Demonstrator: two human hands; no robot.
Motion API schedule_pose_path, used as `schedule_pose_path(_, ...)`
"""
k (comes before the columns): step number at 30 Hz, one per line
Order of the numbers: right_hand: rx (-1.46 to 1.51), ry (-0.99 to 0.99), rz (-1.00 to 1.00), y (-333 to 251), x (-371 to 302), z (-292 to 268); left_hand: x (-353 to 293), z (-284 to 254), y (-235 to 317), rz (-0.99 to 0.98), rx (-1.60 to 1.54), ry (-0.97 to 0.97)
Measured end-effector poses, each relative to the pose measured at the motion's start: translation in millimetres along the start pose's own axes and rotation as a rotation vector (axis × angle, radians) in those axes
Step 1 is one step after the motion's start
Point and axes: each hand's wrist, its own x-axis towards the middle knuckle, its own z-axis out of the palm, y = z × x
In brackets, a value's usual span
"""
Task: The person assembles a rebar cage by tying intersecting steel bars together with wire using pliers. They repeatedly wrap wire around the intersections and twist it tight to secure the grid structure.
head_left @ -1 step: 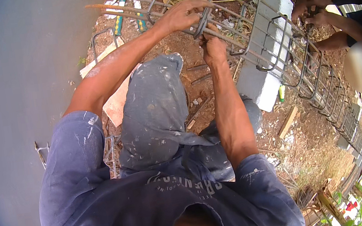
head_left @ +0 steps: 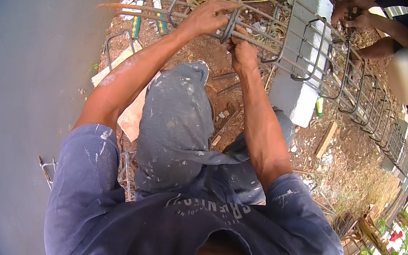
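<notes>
A long steel rebar cage (head_left: 304,57), with square stirrups around its long bars, runs from the top of the picture down to the right. My left hand (head_left: 208,17) reaches over its near end, the fingers bent round the bars beside a dark stirrup (head_left: 232,25). Just below, my right hand (head_left: 244,53) is closed against the lower long bar at the same stirrup. Its inner fingers are partly hidden, so any small piece in them cannot be seen. Rusty bar ends (head_left: 109,5) stick out left of my left hand.
A pale block (head_left: 301,99) lies under the cage. Green-handled cutters (head_left: 160,20) rest on the dirt near a loose stirrup (head_left: 108,49). At right, a co-worker's hands (head_left: 355,7) are at the cage. A wood offcut (head_left: 326,139) lies lower right; a grey wall (head_left: 35,89) rises at left.
The whole scene sits a few pixels further right and lower in the picture. Both my hands keep their places on the cage.
</notes>
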Motion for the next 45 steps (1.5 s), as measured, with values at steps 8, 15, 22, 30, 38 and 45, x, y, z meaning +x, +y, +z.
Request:
schedule_pose_path(8, -0.064, 0.097, -0.082, 13, 6, -10, -22, 2, 18, -0.189, -0.219, 0.100)
schedule_pose_path(15, 0.073, -0.057, -0.054, 11, -9, -7, -61, -9, 15, 0.195, 0.433, 0.113)
schedule_pose_path(22, -0.177, 0.071, -0.248, 21, -7, 2, -8, -32, 7, 0.054, 0.616, -0.379)
schedule_pose_path(30, -0.075, 0.081, -0.377, 27, -10, 13, 9, -9, 9, -0.012, 0.617, -0.329)
schedule_pose_path(38, -0.115, 0.136, -0.236, 33, -12, 8, 35, -28, 16, -0.590, -0.261, -0.300)
schedule_pose_path(45, -0.162, 0.042, -0.193, 25, -6, -4, 42, -13, 15, -0.649, -0.141, -0.191)
